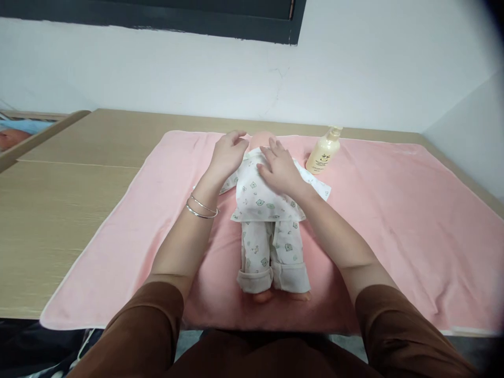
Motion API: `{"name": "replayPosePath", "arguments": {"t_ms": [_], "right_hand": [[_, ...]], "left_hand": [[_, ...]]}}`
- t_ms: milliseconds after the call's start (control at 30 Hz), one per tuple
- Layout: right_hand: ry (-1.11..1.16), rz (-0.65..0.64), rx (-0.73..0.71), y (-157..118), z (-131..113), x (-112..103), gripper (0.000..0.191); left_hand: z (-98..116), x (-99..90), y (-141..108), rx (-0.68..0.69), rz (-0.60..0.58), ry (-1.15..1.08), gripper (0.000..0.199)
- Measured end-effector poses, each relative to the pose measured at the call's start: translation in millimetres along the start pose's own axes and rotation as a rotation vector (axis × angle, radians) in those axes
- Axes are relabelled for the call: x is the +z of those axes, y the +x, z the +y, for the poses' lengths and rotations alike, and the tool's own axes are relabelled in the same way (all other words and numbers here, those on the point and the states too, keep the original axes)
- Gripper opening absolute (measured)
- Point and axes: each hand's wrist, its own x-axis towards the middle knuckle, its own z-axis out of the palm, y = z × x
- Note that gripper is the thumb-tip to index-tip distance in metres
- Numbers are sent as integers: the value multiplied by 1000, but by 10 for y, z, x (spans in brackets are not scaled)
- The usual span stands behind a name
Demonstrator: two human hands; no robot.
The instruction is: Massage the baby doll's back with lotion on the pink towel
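A baby doll (263, 140) lies on a pink blanket (165, 210), its head toward the wall and its feet toward me. It wears a white printed top (255, 197) and matching trousers (255, 247) with rolled cuffs. My left hand (229, 155) is beside the doll's head and shoulder, fingers bent loosely, with nothing visible in them. My right hand (280, 167) rests with spread fingers on the upper chest of the top, near the neck. The doll's face is largely hidden from me.
A pale yellow pump bottle (323, 152) stands on the blanket to the right of the doll. The wooden table (79, 210) shows at the left, with a raised wooden edge (47, 137) beyond it. A white wall (197, 73) rises behind the table.
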Motion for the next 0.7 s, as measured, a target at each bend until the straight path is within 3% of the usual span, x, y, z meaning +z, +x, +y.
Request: {"name": "replayPosePath", "arguments": {"t_ms": [133, 300, 467, 600, 700], "right_hand": [[-30, -251, 4, -61, -60, -39, 68], [-44, -134, -26, -111, -145, -69, 66], [-118, -255, -64, -133, -207, -4, 66], [-87, -192, -59, -86, -156, 18, 66], [-58, -214, -66, -5, -95, 32, 65]], "left_hand": [[91, -102, -80, 65, 33, -68, 34], [166, -223, -127, 111, 157, -291, 28], [185, -320, -126, 153, 304, -413, 32], [216, -386, -143, 151, 319, -447, 32], [236, -423, -155, 174, 351, -407, 29]]}}
